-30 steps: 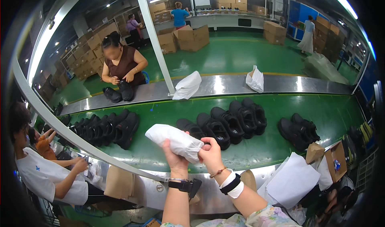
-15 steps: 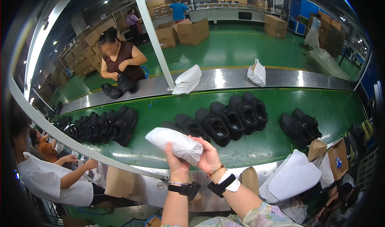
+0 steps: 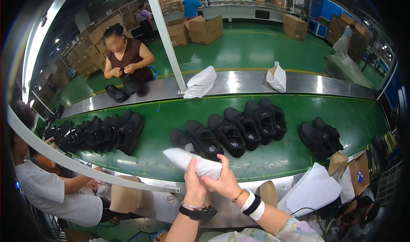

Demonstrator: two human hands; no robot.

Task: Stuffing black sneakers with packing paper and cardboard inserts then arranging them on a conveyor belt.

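Note:
Both my hands grip a white paper bundle [image 3: 181, 157], tapered at its far left end; what it contains, if anything, is hidden. My left hand [image 3: 194, 183] closes around its near side with the thumb up along it. At its right end, the fingers of my right hand [image 3: 225, 180] are wrapped on the paper. Just beyond the bundle, a row of black shoes [image 3: 228, 135] lies on the green belt [image 3: 162, 156]. The bundle partly covers the nearest shoes in that row.
Another pair of black shoes [image 3: 318, 136] sits farther right, and a long row [image 3: 98, 133] lies left. Two crumpled white paper pieces [image 3: 200, 83] rest on the metal ledge [image 3: 239, 83]. White sheets [image 3: 314, 188] lie near right. A co-worker [image 3: 128, 58] stands across; another [image 3: 60, 182] works at left.
My hands and the bundle have moved down and right, uncovering more of the shoes behind. The co-worker across has lifted both hands off the shoe. The left co-worker's arms have lowered.

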